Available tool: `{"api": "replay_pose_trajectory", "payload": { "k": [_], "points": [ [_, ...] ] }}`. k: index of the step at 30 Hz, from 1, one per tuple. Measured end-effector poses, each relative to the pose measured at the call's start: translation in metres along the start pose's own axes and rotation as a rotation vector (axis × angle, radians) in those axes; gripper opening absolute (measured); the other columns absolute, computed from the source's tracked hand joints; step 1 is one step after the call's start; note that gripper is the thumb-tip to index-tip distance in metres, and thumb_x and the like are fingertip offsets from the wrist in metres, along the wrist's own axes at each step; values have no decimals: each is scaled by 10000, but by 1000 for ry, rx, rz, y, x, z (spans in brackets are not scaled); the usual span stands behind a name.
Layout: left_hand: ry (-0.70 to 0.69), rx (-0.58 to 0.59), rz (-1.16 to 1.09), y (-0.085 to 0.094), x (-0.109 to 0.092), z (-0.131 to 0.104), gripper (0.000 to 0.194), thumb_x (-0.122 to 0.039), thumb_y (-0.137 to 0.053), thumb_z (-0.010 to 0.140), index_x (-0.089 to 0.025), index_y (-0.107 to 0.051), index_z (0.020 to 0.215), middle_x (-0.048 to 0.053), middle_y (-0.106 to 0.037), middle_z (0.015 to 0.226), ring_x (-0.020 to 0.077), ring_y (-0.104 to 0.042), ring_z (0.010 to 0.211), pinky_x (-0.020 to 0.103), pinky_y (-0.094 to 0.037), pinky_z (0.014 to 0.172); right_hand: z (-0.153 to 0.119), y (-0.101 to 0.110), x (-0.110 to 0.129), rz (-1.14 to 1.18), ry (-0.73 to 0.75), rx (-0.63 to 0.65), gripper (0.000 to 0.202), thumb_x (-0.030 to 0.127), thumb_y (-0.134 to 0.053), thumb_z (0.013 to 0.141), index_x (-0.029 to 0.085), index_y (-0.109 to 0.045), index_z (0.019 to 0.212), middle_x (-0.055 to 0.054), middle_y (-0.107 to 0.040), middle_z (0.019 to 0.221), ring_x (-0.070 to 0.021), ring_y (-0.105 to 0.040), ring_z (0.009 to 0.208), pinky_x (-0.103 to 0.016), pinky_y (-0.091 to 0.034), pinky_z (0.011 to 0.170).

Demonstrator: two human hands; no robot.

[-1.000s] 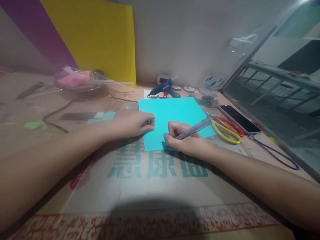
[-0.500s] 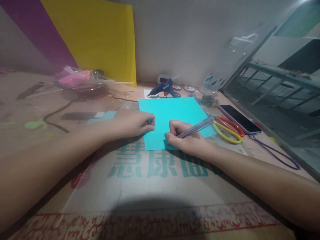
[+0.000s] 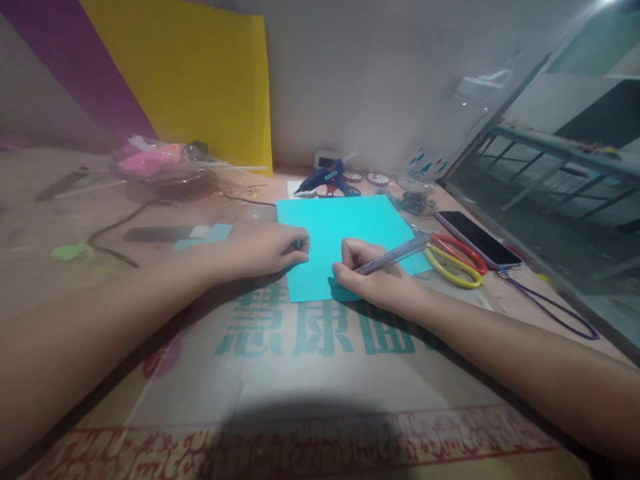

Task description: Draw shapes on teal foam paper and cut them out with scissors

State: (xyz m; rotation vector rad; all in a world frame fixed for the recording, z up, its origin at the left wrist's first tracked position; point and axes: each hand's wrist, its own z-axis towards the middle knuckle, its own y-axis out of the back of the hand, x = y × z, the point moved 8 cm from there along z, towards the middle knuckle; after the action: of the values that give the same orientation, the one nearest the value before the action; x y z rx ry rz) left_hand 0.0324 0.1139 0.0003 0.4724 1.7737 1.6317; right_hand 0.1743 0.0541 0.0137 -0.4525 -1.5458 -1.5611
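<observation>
A sheet of bright turquoise paper (image 3: 340,220) lies flat in front of me. My left hand (image 3: 275,247) rests on its left edge, fingers curled and thumb close to them; I see nothing held there. In my right hand (image 3: 373,270) is a pen (image 3: 393,255), gripped between thumb and fingers and slanting up to the right. This hand rests on the paper's lower right part, and the pen's tip is hidden behind the fingers. Scissors (image 3: 455,260) with red and yellow handles lie just right of the paper, close to the pen's upper end.
Behind the paper stands a blue glue gun (image 3: 327,179). A phone (image 3: 479,239) with a purple strap (image 3: 555,307) lies at the right, near a clear plastic jug (image 3: 425,163). At the left are a clear bag of pink material (image 3: 150,160), a dark cord (image 3: 113,243) and a yellow board (image 3: 200,80).
My right hand and the pen have shifted very slightly to the right on the paper. My left hand stays in place, and the whole view has tilted a little.
</observation>
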Motion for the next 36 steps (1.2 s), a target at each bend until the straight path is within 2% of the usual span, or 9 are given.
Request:
{"api": "replay_pose_trajectory", "payload": {
  "k": [9, 26, 29, 32, 36],
  "points": [
    [19, 12, 15, 1, -2, -2, 276, -481, -483, 920, -257, -645, 920, 37, -723, 891, 232, -624, 770, 309, -341, 637, 0, 0, 2, -3, 27, 16, 255, 201, -545, 763, 243, -343, 613, 68, -361, 571, -105, -332, 548, -275, -253, 513],
    [16, 5, 59, 3, -3, -2, 286, -481, -476, 929, -265, -663, 933, 26, -730, 881, 230, -616, 762, 299, -302, 614, -1, -2, 2, 16, 47, 11, 278, 261, -597, 779, 234, -379, 609, 70, -399, 563, -96, -356, 531, -258, -259, 502],
    [15, 0, 49, 3, -2, -2, 282, -470, -484, 929, -258, -669, 933, 28, -730, 880, 232, -621, 777, 298, -308, 619, 0, 0, -4, 102, -11, -10, 284, 292, -608, 786, 237, -388, 614, 84, -402, 513, -85, -350, 483, -238, -252, 475],
    [3, -4, -2, 1, -1, -1, 264, -454, -506, 923, -249, -672, 933, 30, -727, 878, 219, -619, 773, 289, -325, 626, 2, 1, -15, 291, -125, -17, 266, 331, -595, 815, 251, -388, 668, 113, -407, 411, -76, -316, 391, -219, -213, 422],
    [-7, -7, -10, -1, -1, 1, 267, -455, -510, 928, -243, -672, 933, 35, -723, 881, 209, -612, 761, 277, -332, 626, 4, 5, -18, 443, -130, -37, 283, 356, -619, 823, 250, -390, 694, 124, -442, 370, -63, -304, 348, -201, -171, 399]
  ]
}}
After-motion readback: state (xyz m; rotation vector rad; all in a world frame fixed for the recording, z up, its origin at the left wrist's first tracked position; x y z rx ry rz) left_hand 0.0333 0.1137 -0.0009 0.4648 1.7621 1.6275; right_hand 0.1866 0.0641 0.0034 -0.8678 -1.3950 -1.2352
